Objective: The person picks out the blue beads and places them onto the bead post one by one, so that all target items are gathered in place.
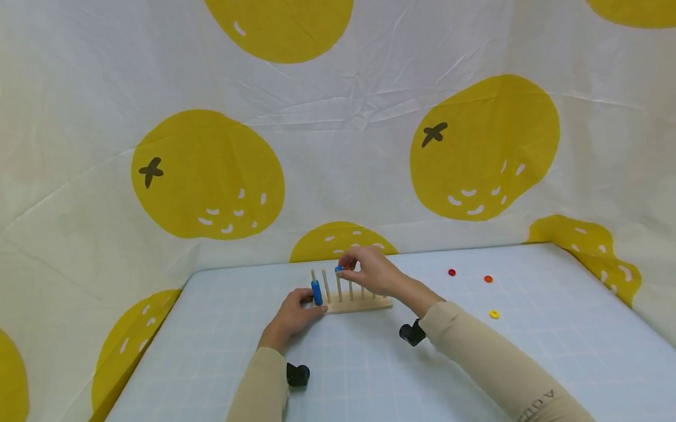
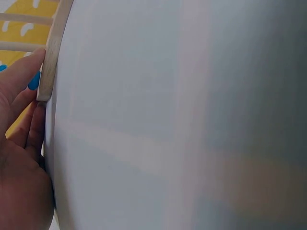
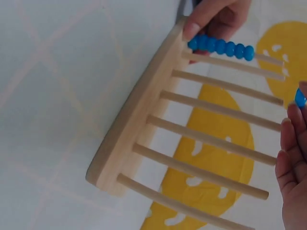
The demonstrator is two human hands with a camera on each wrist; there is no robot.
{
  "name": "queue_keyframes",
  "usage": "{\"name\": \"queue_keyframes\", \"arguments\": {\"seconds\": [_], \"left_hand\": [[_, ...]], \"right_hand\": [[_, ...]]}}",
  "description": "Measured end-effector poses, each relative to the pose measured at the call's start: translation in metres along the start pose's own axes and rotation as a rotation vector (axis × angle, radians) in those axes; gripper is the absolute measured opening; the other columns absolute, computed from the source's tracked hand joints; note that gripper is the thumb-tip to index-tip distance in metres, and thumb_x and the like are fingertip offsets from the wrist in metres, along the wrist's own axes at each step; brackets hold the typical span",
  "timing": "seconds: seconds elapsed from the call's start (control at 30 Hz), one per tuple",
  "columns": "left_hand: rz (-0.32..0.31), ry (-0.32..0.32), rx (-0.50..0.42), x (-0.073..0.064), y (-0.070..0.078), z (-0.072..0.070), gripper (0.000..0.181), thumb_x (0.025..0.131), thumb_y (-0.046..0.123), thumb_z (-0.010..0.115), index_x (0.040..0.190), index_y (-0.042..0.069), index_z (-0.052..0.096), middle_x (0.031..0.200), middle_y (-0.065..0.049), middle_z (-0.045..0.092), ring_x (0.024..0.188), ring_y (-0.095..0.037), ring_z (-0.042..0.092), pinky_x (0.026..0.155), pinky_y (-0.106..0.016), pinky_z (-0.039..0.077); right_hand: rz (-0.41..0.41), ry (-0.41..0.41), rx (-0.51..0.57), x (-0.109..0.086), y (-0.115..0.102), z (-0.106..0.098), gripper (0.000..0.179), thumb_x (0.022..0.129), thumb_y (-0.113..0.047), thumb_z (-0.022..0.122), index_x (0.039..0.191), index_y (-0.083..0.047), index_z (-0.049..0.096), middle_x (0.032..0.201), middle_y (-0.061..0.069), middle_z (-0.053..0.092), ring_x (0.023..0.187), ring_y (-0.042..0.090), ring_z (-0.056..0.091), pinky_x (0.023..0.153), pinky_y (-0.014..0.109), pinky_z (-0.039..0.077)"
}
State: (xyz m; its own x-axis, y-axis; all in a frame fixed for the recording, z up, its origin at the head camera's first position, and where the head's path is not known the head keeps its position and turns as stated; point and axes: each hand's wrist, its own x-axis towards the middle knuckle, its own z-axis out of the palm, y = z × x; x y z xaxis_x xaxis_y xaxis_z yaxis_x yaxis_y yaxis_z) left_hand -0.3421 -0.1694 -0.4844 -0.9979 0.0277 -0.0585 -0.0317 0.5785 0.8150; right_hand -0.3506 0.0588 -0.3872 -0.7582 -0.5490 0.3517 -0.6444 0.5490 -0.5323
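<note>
A wooden peg stand (image 1: pixel 359 306) with a row of upright pegs rests on the table. Its leftmost peg carries a stack of several blue beads (image 3: pixel 220 46). My left hand (image 1: pixel 292 316) grips that end of the base, thumb on the front and fingers behind, as the left wrist view shows. My right hand (image 1: pixel 374 272) is over the stand and pinches one blue bead (image 3: pixel 301 98) at the tip of the third peg from the left. In the right wrist view this bead appears just off the peg's end; the frame edge cuts it off partly.
To the right on the pale blue table (image 1: pixel 356 399) lie a red ring (image 1: pixel 452 272), an orange ring (image 1: pixel 488 279) and a yellow ring (image 1: pixel 494 314). A white curtain with yellow fruit (image 1: pixel 206 176) stands behind the table.
</note>
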Motion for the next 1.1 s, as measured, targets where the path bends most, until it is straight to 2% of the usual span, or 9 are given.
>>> {"name": "queue_keyframes", "arguments": {"seconds": [0.17, 0.5, 0.87, 1.1], "left_hand": [[-0.007, -0.004, 0.008, 0.0, -0.001, 0.0, 0.054, 0.092, 0.029, 0.078, 0.137, 0.004, 0.061, 0.141, -0.017, 0.057, 0.135, -0.037, 0.047, 0.118, -0.059, 0.031], [0.067, -0.008, 0.013, -0.002, 0.002, -0.002, 0.047, 0.092, 0.023, 0.078, 0.131, -0.001, 0.064, 0.135, -0.019, 0.059, 0.132, -0.039, 0.05, 0.116, -0.058, 0.034], [0.057, -0.019, 0.011, 0.004, -0.003, -0.001, 0.048, 0.092, 0.025, 0.079, 0.131, 0.002, 0.065, 0.136, -0.017, 0.06, 0.132, -0.037, 0.05, 0.117, -0.058, 0.033], [0.065, -0.016, 0.028, 0.003, -0.004, -0.002, 0.05, 0.092, 0.024, 0.078, 0.133, 0.0, 0.063, 0.134, -0.018, 0.06, 0.129, -0.037, 0.051, 0.116, -0.058, 0.035]], "right_hand": [[-0.014, -0.002, 0.004, 0.009, -0.003, 0.008, 0.013, 0.097, -0.019, 0.072, 0.102, -0.007, 0.073, 0.095, 0.001, 0.071, 0.086, 0.015, 0.061, 0.081, 0.031, 0.054], [-0.035, 0.025, 0.022, 0.023, -0.012, 0.018, 0.012, 0.098, -0.018, 0.071, 0.103, -0.007, 0.074, 0.098, 0.001, 0.073, 0.088, 0.015, 0.061, 0.079, 0.028, 0.053], [-0.029, -0.001, 0.008, 0.035, -0.016, 0.029, 0.015, 0.099, -0.02, 0.071, 0.106, -0.007, 0.073, 0.102, 0.003, 0.071, 0.095, 0.022, 0.061, 0.083, 0.03, 0.051], [-0.023, 0.022, 0.023, 0.039, -0.013, 0.039, 0.012, 0.098, -0.018, 0.071, 0.103, -0.007, 0.072, 0.098, 0.003, 0.069, 0.094, 0.023, 0.061, 0.082, 0.03, 0.051]]}}
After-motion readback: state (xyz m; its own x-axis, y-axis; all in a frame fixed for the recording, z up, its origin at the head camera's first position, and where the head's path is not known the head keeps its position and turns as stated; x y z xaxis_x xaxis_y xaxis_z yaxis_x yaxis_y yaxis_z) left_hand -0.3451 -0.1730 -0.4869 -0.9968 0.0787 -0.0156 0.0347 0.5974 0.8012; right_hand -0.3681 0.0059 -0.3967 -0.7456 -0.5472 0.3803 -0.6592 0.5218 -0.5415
